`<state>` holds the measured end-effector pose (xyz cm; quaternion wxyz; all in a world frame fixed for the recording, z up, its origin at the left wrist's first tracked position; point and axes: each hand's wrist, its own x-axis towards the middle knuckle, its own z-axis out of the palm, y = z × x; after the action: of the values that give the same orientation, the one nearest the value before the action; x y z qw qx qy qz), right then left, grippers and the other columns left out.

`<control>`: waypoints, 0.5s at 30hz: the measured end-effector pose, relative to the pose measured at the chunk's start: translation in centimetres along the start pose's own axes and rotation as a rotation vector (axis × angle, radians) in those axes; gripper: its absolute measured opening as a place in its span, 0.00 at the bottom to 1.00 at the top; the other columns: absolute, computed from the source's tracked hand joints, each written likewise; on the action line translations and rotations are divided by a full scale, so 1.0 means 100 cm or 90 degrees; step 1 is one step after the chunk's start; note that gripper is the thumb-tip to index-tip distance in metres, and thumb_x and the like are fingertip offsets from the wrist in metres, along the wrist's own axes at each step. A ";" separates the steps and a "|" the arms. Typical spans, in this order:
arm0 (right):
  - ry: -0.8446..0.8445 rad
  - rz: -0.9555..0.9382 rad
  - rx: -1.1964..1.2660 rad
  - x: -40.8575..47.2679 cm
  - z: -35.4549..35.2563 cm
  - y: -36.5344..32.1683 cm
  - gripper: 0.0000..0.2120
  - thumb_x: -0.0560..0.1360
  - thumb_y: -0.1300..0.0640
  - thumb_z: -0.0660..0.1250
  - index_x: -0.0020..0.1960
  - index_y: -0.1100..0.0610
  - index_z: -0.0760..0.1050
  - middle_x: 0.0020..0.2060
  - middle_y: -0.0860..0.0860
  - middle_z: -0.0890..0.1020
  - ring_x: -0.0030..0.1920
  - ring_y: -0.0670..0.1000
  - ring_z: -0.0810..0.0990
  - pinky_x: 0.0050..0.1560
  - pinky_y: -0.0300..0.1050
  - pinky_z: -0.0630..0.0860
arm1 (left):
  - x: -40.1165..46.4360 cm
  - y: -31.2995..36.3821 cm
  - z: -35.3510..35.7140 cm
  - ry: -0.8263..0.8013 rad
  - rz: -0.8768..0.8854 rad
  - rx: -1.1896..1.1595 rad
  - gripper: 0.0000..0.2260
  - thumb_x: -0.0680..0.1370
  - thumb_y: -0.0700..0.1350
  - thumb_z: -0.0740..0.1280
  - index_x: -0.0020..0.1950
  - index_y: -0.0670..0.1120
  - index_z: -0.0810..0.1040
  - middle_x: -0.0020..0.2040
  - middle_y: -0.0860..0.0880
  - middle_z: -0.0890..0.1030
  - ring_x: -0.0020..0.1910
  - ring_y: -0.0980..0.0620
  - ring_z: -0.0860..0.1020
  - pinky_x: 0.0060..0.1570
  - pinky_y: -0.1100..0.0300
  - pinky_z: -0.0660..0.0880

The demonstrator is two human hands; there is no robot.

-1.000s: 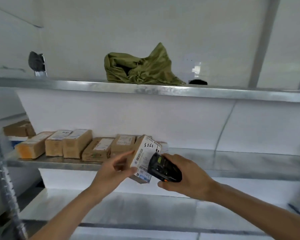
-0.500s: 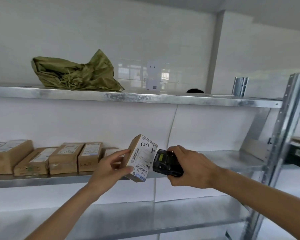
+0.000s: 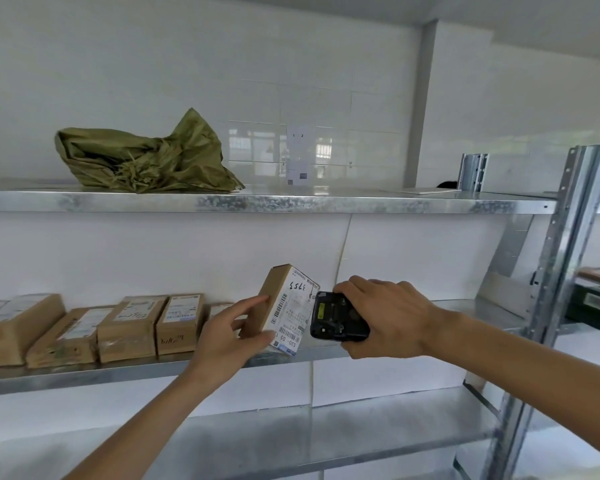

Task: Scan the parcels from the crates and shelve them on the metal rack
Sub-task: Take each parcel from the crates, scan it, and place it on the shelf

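Left hand (image 3: pixel 227 336) grips parcel (image 3: pixel 289 311); scanner (image 3: pixel 336 318) just beside its edge.

The metal rack (image 3: pixel 291 204) carries a green sack (image 3: pixel 142 161) above, cardboard parcels (image 3: pixel 129 327) below.

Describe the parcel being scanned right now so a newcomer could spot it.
Find the metal rack's middle shelf. In front of it, the left hand holds up one parcel facing the black scanner. Unlike the shelved boxes, it is lifted, with handwritten digits on its label.

Tilted brown parcel (image 3: pixel 282 308) with white barcode label, in front of metal rack (image 3: pixel 257 202), black scanner (image 3: pixel 336 317) just beside.
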<state>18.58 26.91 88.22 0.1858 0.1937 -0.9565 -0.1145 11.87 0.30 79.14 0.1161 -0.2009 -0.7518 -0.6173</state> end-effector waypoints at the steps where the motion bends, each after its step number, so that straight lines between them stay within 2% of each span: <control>1: -0.003 0.000 -0.004 0.002 -0.001 -0.001 0.32 0.71 0.35 0.68 0.70 0.47 0.64 0.57 0.45 0.74 0.53 0.52 0.78 0.40 0.46 0.68 | 0.000 0.001 -0.001 0.005 0.002 -0.002 0.25 0.72 0.36 0.77 0.63 0.58 0.80 0.58 0.58 0.83 0.58 0.52 0.82 0.48 0.65 0.81; 4: -0.014 -0.001 -0.017 0.005 -0.003 -0.004 0.31 0.72 0.35 0.68 0.69 0.49 0.65 0.57 0.46 0.75 0.51 0.52 0.78 0.40 0.46 0.68 | 0.001 0.002 -0.004 0.011 0.002 -0.005 0.24 0.72 0.36 0.77 0.63 0.58 0.80 0.57 0.58 0.83 0.56 0.54 0.82 0.45 0.68 0.79; 10: -0.025 0.005 -0.038 0.008 0.002 -0.004 0.31 0.72 0.34 0.67 0.69 0.50 0.65 0.56 0.46 0.75 0.51 0.53 0.78 0.40 0.47 0.68 | 0.001 -0.001 -0.004 0.011 0.003 -0.009 0.25 0.72 0.35 0.78 0.59 0.62 0.79 0.56 0.60 0.83 0.56 0.54 0.82 0.45 0.68 0.80; 15: -0.031 0.010 -0.042 0.010 0.002 -0.002 0.31 0.73 0.34 0.66 0.68 0.50 0.66 0.56 0.46 0.75 0.48 0.52 0.77 0.40 0.46 0.69 | 0.004 -0.003 -0.003 -0.001 -0.002 -0.006 0.25 0.73 0.36 0.77 0.61 0.61 0.79 0.58 0.59 0.83 0.58 0.52 0.81 0.45 0.68 0.80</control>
<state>17.71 26.35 88.34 0.1694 0.1770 -0.9580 -0.1490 11.32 -0.01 79.11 0.1135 -0.2010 -0.7491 -0.6209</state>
